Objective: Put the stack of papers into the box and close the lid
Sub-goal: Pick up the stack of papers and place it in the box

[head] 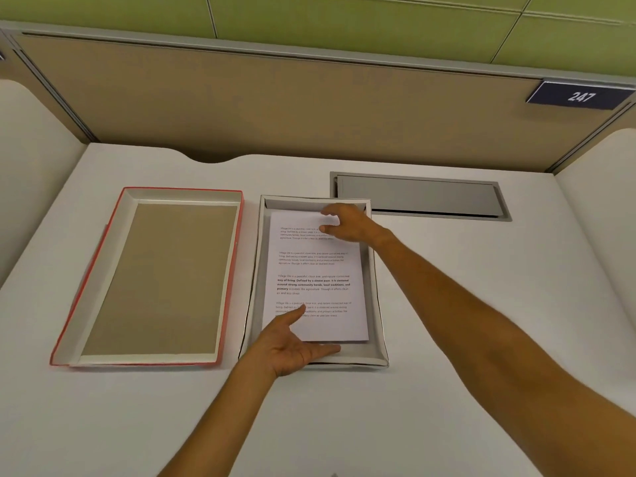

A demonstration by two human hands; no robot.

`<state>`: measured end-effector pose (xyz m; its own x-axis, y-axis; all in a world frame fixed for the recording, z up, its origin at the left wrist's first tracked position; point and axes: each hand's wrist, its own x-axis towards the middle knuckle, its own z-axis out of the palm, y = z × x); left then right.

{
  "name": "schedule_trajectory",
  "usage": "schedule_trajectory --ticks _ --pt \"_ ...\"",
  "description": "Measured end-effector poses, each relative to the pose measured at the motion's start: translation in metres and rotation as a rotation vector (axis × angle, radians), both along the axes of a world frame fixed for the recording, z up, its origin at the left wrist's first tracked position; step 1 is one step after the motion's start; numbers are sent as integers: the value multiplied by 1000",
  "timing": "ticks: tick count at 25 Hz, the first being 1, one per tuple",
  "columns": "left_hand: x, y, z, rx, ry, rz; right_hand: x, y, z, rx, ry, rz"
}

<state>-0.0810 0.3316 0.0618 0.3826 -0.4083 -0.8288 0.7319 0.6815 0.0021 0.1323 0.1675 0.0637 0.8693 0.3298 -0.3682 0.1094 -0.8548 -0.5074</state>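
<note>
A shallow white box [378,306] sits on the desk in front of me. Inside it lies the stack of printed papers [315,270], flat and face up. My left hand [292,346] is at the box's near end, fingers apart, thumb on the paper and fingers along the stack's near edge. My right hand [346,222] reaches to the far end, its fingers spread and curled over the top edge of the stack. The lid [155,277], red outside with a brown inner face, lies upside down to the left of the box.
A grey cable hatch [420,197] is set into the desk behind the box on the right. A beige partition [275,108] bounds the far edge, with a sign reading 247 [580,96].
</note>
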Motion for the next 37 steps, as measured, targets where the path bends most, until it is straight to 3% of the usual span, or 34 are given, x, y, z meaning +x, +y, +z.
schedule_trajectory --ticks 13,32,35,37 --pt "-1 0 -26 14 69 70 21 16 -7 -27 98 54" --pt "-3 2 -16 -51 86 114 19 20 -2 7 82 54" --pt "-3 15 -3 -98 47 59 15 24 7 56 64 34" --pt "4 35 7 -13 -26 55 7 35 13 151 38 -26"
